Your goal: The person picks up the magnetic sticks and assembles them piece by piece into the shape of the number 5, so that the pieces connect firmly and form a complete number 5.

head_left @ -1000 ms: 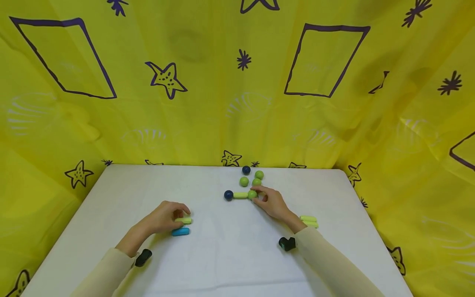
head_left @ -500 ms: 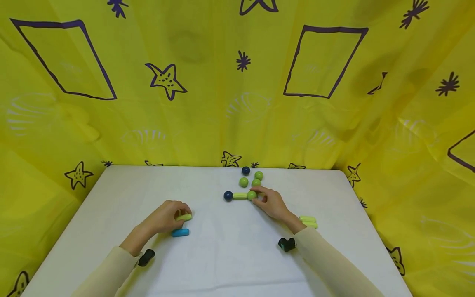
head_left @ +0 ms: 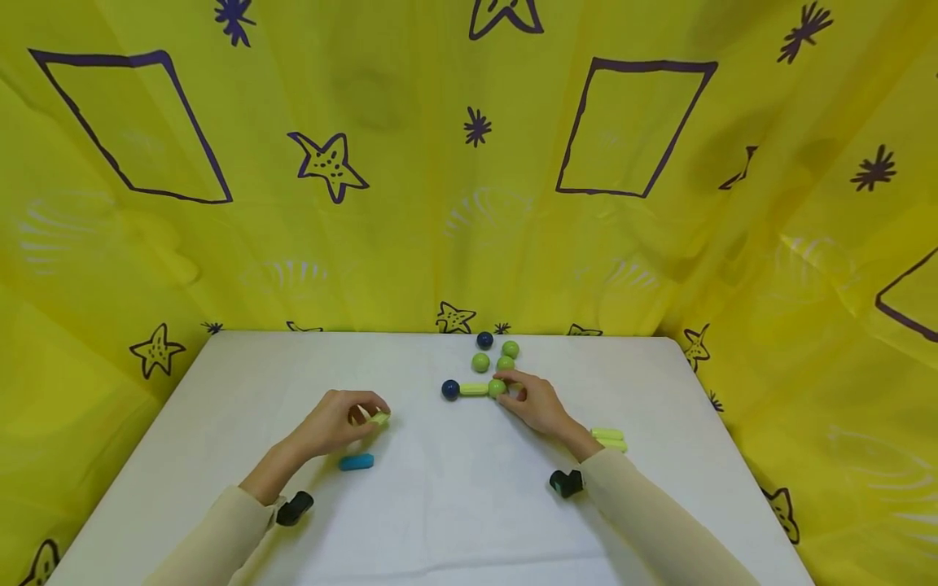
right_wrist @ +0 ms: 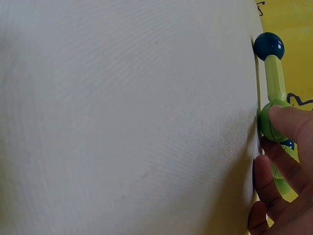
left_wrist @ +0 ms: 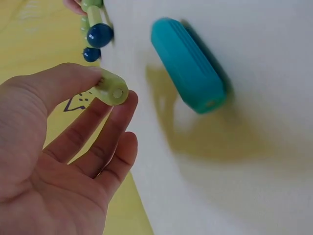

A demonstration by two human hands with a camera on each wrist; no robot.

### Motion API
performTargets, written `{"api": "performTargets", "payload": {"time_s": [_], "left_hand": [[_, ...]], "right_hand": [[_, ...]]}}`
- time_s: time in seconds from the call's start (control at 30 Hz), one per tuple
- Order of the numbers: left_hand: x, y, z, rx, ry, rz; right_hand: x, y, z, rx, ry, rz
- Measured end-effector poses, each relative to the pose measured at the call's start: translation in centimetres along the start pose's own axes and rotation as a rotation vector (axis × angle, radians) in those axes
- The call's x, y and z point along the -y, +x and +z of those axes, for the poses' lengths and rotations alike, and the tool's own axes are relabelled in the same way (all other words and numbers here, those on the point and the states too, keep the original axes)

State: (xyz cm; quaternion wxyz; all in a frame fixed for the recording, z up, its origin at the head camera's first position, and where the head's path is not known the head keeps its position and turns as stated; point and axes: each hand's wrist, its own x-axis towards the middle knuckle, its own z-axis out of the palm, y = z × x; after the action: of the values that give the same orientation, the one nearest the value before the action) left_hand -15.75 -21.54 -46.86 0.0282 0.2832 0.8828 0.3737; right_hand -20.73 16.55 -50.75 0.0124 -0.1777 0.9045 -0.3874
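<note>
My left hand point(head_left: 337, 422) pinches a light green magnetic rod point(left_wrist: 113, 88) between thumb and fingers, raised above the white table; its round end faces the left wrist camera. A blue magnetic rod point(head_left: 356, 462) lies on the table just below that hand. Toward the middle, my right hand point(head_left: 536, 402) holds a green ball point(head_left: 497, 388) between thumb and fingertips. This ball sits at the right end of another light green rod point(head_left: 474, 390), and a dark blue ball point(head_left: 450, 390) sits at its left end, so the three form one straight piece.
Behind the joined piece lie several loose green balls point(head_left: 480, 362) and a dark blue ball point(head_left: 484, 340). Two light green rods point(head_left: 608, 439) lie beside the right forearm. Yellow patterned curtains point(head_left: 396, 244) border the white table point(head_left: 469, 505) at the back and sides.
My left hand has lifted the light green rod off the table and carried it slightly right and away, leaving the blue rod behind. The right hand has stayed at the green ball.
</note>
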Motion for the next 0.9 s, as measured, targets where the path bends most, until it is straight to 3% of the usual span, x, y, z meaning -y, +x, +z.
{"api": "performTargets", "payload": {"time_s": [0.2,0.63,0.9], "left_hand": [[-0.5,0.5,0.6,-0.012,-0.092,0.013],[-2.0,2.7,3.7,0.024,-0.377,-0.146],[-2.4,3.9,6.0,0.025,-0.418,-0.174]], "right_hand": [[0.0,0.0,0.1,-0.004,0.002,-0.009],[0.3,-0.1,0.0,-0.007,-0.005,0.001],[0.0,-0.1,0.1,-0.018,-0.009,0.004]]}}
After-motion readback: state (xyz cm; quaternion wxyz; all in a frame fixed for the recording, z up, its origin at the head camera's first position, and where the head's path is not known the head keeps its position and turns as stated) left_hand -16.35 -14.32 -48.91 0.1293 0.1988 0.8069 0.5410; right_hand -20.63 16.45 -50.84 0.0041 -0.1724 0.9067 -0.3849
